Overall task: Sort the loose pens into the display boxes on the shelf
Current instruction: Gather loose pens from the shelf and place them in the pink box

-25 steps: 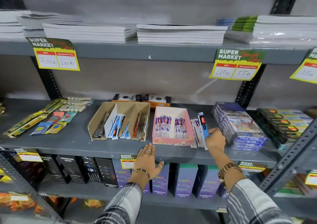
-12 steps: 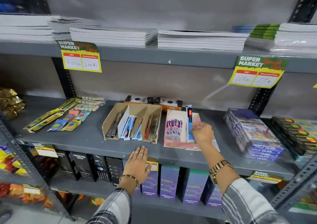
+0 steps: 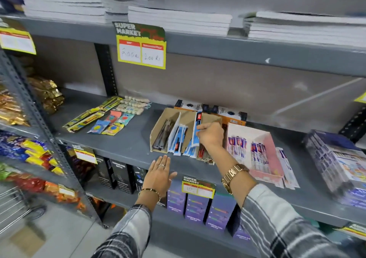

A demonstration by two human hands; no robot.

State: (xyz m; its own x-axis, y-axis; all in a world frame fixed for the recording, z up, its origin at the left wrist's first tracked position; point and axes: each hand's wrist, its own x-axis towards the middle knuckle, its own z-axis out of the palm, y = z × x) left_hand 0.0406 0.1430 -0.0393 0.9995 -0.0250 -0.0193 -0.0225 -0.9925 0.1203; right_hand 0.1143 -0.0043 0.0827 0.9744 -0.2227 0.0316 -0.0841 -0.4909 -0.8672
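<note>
My right hand (image 3: 210,134) pinches a blue packaged pen (image 3: 198,123) and holds it upright over the middle compartment of the brown cardboard display box (image 3: 156,133). That box holds dark pens on the left, blue packaged pens (image 3: 178,141) in the middle and reddish pens on the right. Right of it stands a pink display box (image 3: 271,149) with purple-and-white packaged pens (image 3: 237,145). A few loose packaged pens (image 3: 286,164) lie beside the pink box. My left hand (image 3: 159,175) rests flat on the front edge of the grey shelf (image 3: 122,145), fingers spread, holding nothing.
Sachets and small packets (image 3: 107,119) lie at the shelf's left. A stack of colour-pencil boxes (image 3: 336,162) stands at the right. Orange boxes (image 3: 227,113) sit behind the cardboard box. Notebooks (image 3: 178,20) fill the shelf above, boxed bottles (image 3: 196,204) the one below.
My right hand picked a blue packaged pen from beside the pink box and carried it left, over the pink box, to the cardboard box. The camera swung right to left; my left hand stayed put.
</note>
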